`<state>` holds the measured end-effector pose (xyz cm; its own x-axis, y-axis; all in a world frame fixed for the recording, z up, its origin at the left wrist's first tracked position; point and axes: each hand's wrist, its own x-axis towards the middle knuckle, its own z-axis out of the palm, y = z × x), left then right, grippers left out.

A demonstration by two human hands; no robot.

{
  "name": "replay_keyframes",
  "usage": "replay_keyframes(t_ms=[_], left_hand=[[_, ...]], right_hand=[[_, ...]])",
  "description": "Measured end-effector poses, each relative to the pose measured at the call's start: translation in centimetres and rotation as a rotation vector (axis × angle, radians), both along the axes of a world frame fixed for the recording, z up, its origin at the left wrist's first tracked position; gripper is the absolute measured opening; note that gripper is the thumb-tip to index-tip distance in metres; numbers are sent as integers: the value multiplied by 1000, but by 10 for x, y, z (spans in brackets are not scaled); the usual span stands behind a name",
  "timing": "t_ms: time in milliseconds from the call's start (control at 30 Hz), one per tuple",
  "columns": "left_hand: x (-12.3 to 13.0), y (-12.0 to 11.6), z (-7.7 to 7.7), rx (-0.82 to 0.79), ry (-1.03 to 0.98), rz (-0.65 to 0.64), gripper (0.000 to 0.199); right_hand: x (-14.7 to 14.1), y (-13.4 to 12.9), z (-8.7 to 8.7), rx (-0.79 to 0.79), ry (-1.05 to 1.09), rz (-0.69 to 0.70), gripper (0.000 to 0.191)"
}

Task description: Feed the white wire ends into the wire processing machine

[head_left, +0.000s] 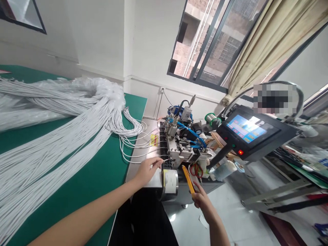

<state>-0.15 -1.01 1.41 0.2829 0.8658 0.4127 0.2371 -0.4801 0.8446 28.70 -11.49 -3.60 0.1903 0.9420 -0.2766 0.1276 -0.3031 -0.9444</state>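
Note:
My left hand (148, 171) is at the near end of a bench-top machine (175, 145), thumb and fingers pinched on the end of a thin white cable (166, 160). The cable's tip points toward the machine's metal fixtures. Wrapped in the fingers of my right hand (202, 199) is a yellow utility knife (188, 179), slanting up and left toward the machine's front edge. Whether its blade is out I cannot tell. Several other white cables (139, 145) loop from the table's edge into the machine's row of black guides.
Bundles of white cable (84, 133) and plastic wrap (110, 90) lie on a green table (102, 186) at left. A touchscreen panel (247, 128), wire spool (212, 118), red-handled scissors (196, 169) and round canister (170, 182) surround the machine. A curtain (261, 44) hangs right.

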Motion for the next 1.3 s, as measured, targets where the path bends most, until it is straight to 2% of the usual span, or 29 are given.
replay_keyframes(t_ms=[33,100,167,233,333,400,500,600,700,867,1100,1300], left_hand=[[0,-1,1,7,1,-18,34],[1,-2,1,23,9,-49,34],[1,-4,2,44,29,-58,33],[2,-6,2,81,58,-60,30],[1,-7,3,148,95,-85,26],[1,-8,4,190,108,-108,25],[1,-8,3,238,127,-133,25],[0,-6,0,269,156,-140,27],[0,-5,-3,291,182,-139,31],[0,-4,-4,334,196,-179,27],[2,-3,-8,393,215,-202,21],[3,-4,-6,404,228,-202,26]], right_hand=[[2,-7,3,-25,136,-25,63],[2,-20,10,51,454,36,56],[-5,-30,20,157,719,110,62],[-18,-37,31,213,882,203,77],[-44,-42,45,131,983,337,87],[-61,-44,51,29,1007,400,83],[-83,-46,53,-81,1018,418,75],[-101,-49,52,-92,1006,371,70],[-111,-49,50,-39,972,317,52],[-113,-47,46,40,917,326,46],[-108,-46,39,27,877,386,43],[-106,-45,39,21,851,422,45]])
